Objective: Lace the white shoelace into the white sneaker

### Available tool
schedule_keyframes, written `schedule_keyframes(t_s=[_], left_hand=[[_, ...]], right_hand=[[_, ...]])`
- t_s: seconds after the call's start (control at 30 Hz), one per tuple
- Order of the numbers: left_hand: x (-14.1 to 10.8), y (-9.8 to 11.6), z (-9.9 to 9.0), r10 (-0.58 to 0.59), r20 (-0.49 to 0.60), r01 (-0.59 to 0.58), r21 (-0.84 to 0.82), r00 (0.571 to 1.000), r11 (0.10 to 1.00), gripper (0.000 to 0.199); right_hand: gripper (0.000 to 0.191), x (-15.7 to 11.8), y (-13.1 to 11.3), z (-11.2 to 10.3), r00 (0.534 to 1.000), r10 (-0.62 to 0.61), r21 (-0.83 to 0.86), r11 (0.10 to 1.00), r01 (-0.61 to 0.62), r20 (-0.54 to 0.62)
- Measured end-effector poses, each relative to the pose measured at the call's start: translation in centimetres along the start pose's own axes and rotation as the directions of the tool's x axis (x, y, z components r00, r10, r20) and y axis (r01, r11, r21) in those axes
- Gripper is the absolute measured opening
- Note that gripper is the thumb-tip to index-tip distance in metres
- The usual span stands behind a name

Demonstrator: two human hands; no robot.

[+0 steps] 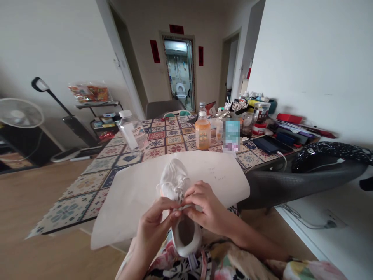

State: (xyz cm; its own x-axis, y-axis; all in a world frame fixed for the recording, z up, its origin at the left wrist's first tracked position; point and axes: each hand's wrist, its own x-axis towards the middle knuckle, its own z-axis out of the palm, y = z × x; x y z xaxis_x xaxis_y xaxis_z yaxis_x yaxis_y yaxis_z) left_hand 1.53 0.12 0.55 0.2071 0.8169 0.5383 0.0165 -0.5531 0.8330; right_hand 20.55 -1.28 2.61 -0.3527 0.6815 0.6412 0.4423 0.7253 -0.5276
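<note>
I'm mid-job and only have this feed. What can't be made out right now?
All in the head view:
How the laces run where the hands meet: hidden by the left hand and right hand.
The middle of the white shoe: covered by both hands.
The marks on the white sheet: too small and faint to read.
The item beside the orange bottle: blurred into blocks.
The fan: cut off by the left edge.

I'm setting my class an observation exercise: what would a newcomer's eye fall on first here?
The laced white shoe, low in the middle, likely draws the eye first, with left hand and right hand pinching at it. Next comes the bottle of orange liquid on the patterned tabletop, beyond the white sheet. At the top centre, a brightly lit doorway stands out between red strips.
</note>
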Motion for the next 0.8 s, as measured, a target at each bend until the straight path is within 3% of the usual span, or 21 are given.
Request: schedule_keyframes(t_s=[0.17,0.3,0.4,0.53,0.63,0.8], left_hand=[[0.1,-0.3,0.0,0.04,-0.008,-0.04,0.031,0.999,0.999,0.013],[0.2,-0.5,0.3,-0.003,-0.006,0.003,0.022,1.0,1.0,0.021],[0.2,-0.5,0.4,-0.039,-0.003,0.039,0.0,0.999,0.999,0.024],[0.3,-0.7,-0.1,-0.081,0.03,0.081,-0.009,0.996,0.997,0.019],[1.0,-1.2,-1.0,-0.103,0.026,0.102,0.028,0.994,0.994,0.017],[2.7,-2.9,-1.8,0.002,-0.14,0.043,0.32,0.99,0.946,0.016]], right_hand=[[0.016,0.0,0.5,0.1,0.991,0.067,0.207,0.974,-0.091,0.119],[0.018,-0.1,0.4,0.5,0.999,0.015,0.073,0.997,-0.017,0.033],[0.01,-0.2,0.3,0.8,0.987,-0.129,-0.078,0.989,0.122,-0.094],[0.004,0.0,0.3,0.6,0.92,-0.364,-0.217,0.919,0.329,-0.145],[0.009,0.2,0.6,-0.4,0.919,-0.393,-0.161,0.909,0.384,-0.029],[0.014,0.2,1.5,-1.8,0.865,-0.439,0.049,0.896,0.441,0.242]])
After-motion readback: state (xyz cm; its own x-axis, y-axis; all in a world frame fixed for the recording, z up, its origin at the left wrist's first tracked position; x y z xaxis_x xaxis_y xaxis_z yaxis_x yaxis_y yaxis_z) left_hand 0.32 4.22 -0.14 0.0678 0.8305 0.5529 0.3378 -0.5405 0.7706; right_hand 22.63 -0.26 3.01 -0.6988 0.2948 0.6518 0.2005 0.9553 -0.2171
